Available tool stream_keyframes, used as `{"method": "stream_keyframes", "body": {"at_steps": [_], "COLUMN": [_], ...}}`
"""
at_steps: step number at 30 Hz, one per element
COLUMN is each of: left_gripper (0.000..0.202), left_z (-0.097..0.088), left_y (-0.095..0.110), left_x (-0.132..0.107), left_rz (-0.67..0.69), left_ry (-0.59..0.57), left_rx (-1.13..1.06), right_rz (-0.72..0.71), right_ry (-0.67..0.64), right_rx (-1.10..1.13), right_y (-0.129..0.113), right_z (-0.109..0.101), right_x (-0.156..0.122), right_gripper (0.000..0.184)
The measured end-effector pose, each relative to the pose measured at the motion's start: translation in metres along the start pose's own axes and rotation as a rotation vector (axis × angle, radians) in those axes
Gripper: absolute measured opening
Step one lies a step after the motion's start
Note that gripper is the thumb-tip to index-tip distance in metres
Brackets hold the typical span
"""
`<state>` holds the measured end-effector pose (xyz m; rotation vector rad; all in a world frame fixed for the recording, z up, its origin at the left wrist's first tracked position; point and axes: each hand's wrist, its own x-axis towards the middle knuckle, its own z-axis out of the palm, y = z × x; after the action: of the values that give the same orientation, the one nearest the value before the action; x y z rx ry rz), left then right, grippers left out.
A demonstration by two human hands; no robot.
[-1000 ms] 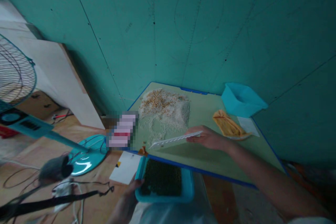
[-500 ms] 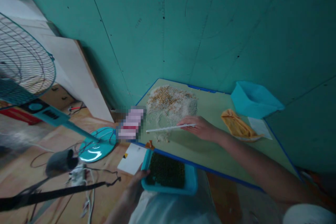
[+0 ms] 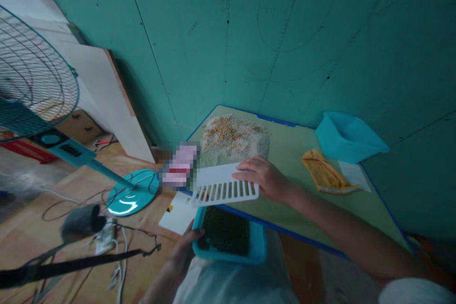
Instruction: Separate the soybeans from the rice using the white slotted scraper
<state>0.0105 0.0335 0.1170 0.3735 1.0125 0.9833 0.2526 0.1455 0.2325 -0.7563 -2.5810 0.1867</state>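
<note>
My left hand [image 3: 181, 252] grips the left rim of a turquoise plastic bin [image 3: 258, 243] below the table's front edge. Dark green, bean-like grains [image 3: 226, 230] cover much of its bottom. My right hand [image 3: 266, 179] pinches a white slotted plastic plate [image 3: 218, 174] by its right end. The plate hangs over the front edge of the table, its row of slots towards me, just above and behind the bin. Beyond it, a heap of pale grains [image 3: 249, 145] mixed with yellow round beans [image 3: 224, 128] is spread on the table.
On the table [image 3: 285, 213], right of the heap, lie a yellow cloth [image 3: 326, 173] and an empty turquoise bin [image 3: 351, 137]. A blurred pink item [image 3: 181, 164] is at its left edge. A fan [image 3: 71, 147], cables and a power strip [image 3: 106, 237] stand left. The green wall [image 3: 285, 57] closes the back.
The slotted plate has tilted from edge-on to showing its flat face and slots, its lower edge coming down towards the bin. My left hand keeps its hold on the bin.
</note>
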Motion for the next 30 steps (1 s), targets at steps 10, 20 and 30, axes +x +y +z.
{"method": "stream_keyframes", "body": {"at_steps": [10, 20, 30], "left_gripper": [0.061, 0.059, 0.069], "left_z": [-0.005, -0.01, -0.003], "left_y": [-0.003, 0.002, 0.006], "left_x": [0.0, -0.009, -0.014], "left_rz": [-0.021, -0.013, 0.016], "left_ry": [0.016, -0.003, 0.105], "left_rx": [-0.01, -0.102, -0.112], "right_rz": [0.592, 0.694, 0.677], "right_ry": [0.23, 0.221, 0.12], "right_rx": [0.85, 0.931, 0.948], "right_y": [0.028, 0.051, 0.06], "right_z": [0.004, 0.019, 0.018], "right_x": [0.022, 0.064, 0.081], "right_gripper": [0.017, 0.015, 0.017]}}
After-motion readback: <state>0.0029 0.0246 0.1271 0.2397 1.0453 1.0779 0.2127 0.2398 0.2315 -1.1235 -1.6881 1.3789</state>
